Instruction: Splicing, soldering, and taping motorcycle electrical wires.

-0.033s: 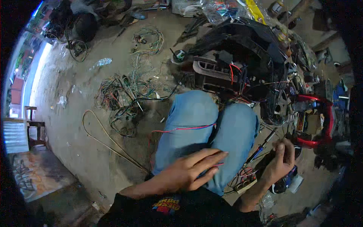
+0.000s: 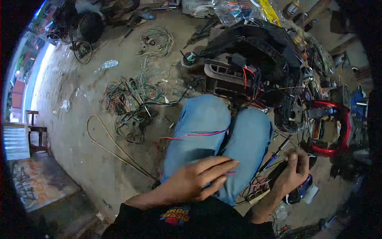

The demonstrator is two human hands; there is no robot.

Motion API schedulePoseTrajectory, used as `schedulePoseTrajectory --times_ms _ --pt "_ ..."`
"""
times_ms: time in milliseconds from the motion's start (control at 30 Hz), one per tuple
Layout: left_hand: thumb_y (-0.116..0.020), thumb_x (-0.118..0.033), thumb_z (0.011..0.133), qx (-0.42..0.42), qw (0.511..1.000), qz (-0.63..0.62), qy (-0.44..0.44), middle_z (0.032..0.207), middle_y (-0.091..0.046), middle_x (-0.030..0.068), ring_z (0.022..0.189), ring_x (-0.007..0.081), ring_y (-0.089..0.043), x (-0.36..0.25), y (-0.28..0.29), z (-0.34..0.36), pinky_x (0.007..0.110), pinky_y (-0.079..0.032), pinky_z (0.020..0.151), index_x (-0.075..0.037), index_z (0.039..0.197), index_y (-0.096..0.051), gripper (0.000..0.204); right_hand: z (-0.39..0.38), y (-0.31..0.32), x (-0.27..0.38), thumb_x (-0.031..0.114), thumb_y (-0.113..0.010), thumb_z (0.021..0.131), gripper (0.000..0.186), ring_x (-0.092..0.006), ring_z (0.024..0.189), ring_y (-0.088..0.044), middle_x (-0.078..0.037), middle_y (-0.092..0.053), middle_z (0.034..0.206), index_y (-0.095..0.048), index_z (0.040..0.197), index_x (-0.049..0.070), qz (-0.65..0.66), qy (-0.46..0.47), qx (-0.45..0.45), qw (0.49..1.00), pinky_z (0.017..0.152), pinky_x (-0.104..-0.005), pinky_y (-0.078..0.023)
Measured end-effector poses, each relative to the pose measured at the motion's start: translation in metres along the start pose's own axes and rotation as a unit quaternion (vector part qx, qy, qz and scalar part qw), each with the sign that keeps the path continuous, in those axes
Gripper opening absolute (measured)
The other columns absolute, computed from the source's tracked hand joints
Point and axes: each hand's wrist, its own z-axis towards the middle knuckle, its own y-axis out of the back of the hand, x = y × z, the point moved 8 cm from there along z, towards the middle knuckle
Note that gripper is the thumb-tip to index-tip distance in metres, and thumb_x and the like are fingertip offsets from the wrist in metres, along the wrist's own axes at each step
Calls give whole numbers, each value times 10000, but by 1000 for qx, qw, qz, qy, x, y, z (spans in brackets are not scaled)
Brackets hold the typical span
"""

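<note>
My left hand (image 2: 203,177) lies over my lap with its fingers closed. Thin red and blue wires (image 2: 230,173) poke out between its thumb and fingers; more of these wires (image 2: 199,134) run across my left thigh and hang down beside it. To the right of my knees, my right hand (image 2: 295,169) is raised with curled fingers, thumb against the fingertips; whatever they pinch, if anything, is too small to make out. Near it on the floor lies a slim tool with a blue handle (image 2: 272,160) and a metal shaft, like a soldering iron.
A large black plastic body panel (image 2: 262,51) with loose wires stands beyond my knees. Tangled wire harnesses (image 2: 123,97) and a looped tan cord (image 2: 107,139) lie to the left. A pale socket strip (image 2: 258,196) sits by my right thigh, a red curved frame (image 2: 347,129) farther right.
</note>
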Motion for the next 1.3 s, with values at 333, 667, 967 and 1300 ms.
schedulePoseTrajectory --times_ms 333,667,967,1300 --pt "-715 -139 996 -215 959 73 170 904 -687 96 779 154 -650 37 66 -12 299 -520 680 -43 1052 -676 118 -95 -122 53 48 -683 977 142 -161 704 -663 -140 -689 977 -704 1035 -80 82 -111 269 953 614 -263 -511" --pt "-597 -252 1091 17 885 -179 429 781 -635 34 702 88 -573 57 19 -48 272 -486 627 3 1104 -638 259 -160 -144 30 248 -567 1104 327 -176 713 -708 -148 -761 978 -645 1251 -33 238 -357 263 864 591 -272 -478" --pt "-644 -227 1054 -40 916 -204 343 916 -642 68 829 136 -632 41 -17 -31 297 -507 753 4 1063 -661 232 -160 -89 13 270 -559 1107 292 -189 622 -696 -159 -761 978 -597 1175 -11 194 -416 217 861 531 -271 -447" --pt "-677 -194 1030 -33 817 -371 441 1002 -675 94 853 149 -651 42 -58 -34 309 -517 817 27 1083 -712 230 -151 -65 7 147 -624 1067 185 -135 681 -646 -110 -739 948 -609 1158 -14 183 -376 171 892 598 -252 -473"
